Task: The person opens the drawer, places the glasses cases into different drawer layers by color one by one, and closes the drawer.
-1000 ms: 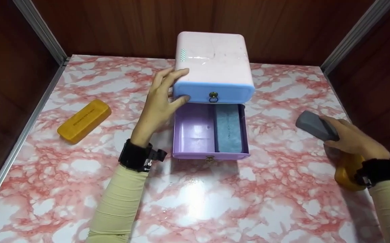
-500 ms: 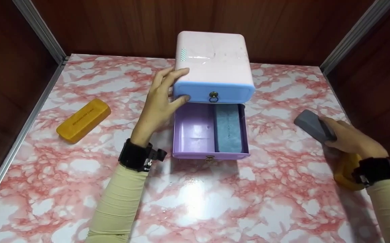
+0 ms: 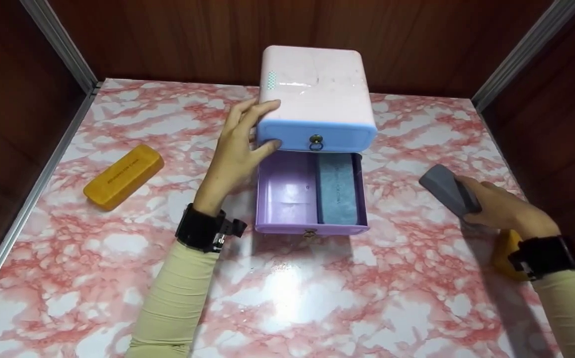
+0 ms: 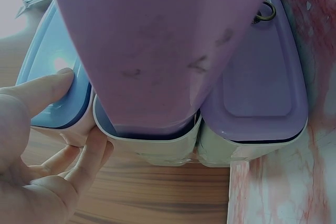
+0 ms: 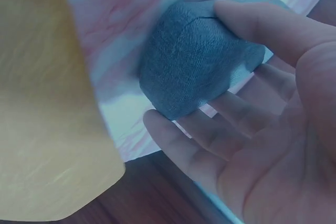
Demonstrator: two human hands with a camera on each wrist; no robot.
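Observation:
In the head view my right hand grips a grey glasses case by its near end, thumb on one side and fingers on the other. The right wrist view shows this glasses case between thumb and fingertips. My left hand holds the left front corner of a pink drawer cabinet, its thumb on the blue top drawer. Below, the purple middle drawer is pulled out. A blue-green glasses case lies along its right side. In the left wrist view, a purple bottom drawer is pushed in.
A yellow glasses case lies at the left of the marbled table. Another yellow case lies at the right, partly hidden under my right wrist. Dark wood-patterned panels stand behind and at both sides.
My right hand has moved left with the grey glasses case, and its shadow on the table has lengthened. The left hand and the drawers have stayed in place.

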